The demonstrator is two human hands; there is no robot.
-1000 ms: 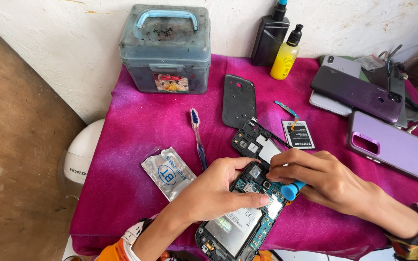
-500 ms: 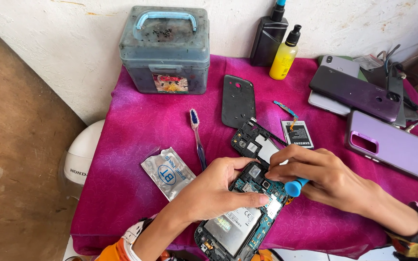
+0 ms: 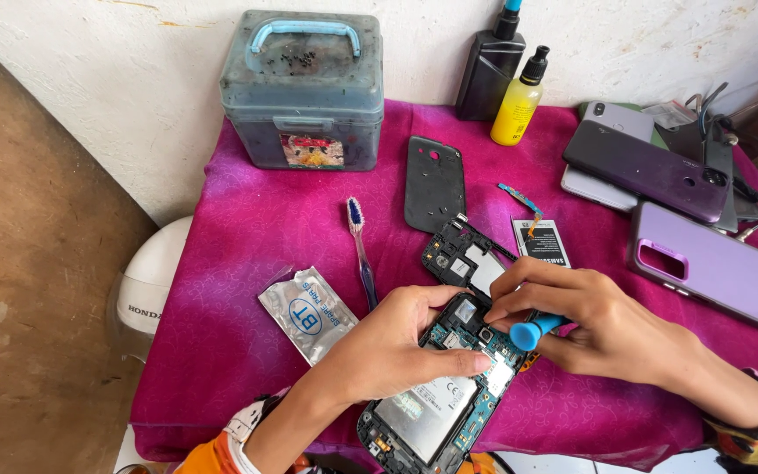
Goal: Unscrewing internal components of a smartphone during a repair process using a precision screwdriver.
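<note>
1. The opened phone (image 3: pixel 436 399) lies on the pink cloth (image 3: pixel 247 237) over the table, back off, circuit board and silver plate bare, its lower end hanging past the near edge. Both your hands are on its upper half.
2. Your left hand (image 3: pixel 388 347) curls over the phone's left side, with the fingers pressed together along the board and the thumb laid across it, pinning it down.
3. Your right hand (image 3: pixel 589 320) comes in from the right, wrist low on the cloth, with its fingers bunched and pinching a blue-handled tool (image 3: pixel 532 332). The tip is hidden under your fingertips, so I cannot tell exactly where it touches.
4. Risk: if the tool slips off its seat, I judge it could gouge the board or tear a connector, since your fingers hide the tip from your own view.
5. Risk: the phone overhangs the edge, and a hard push downward could tip it off if your left hand loosens.
6. Just beyond your fingers lie a separated inner frame (image 3: pixel 462 259) and a battery (image 3: pixel 541 244); a sweep of your right hand could knock them.
7. Left of your left hand sit a foil packet (image 3: pixel 306 313) and a toothbrush (image 3: pixel 360 246). Farther out are a black back cover (image 3: pixel 433 183), a grey lidded box (image 3: pixel 304 92), two bottles (image 3: pixel 506 79) and stacked phones (image 3: pixel 660 175).
</note>
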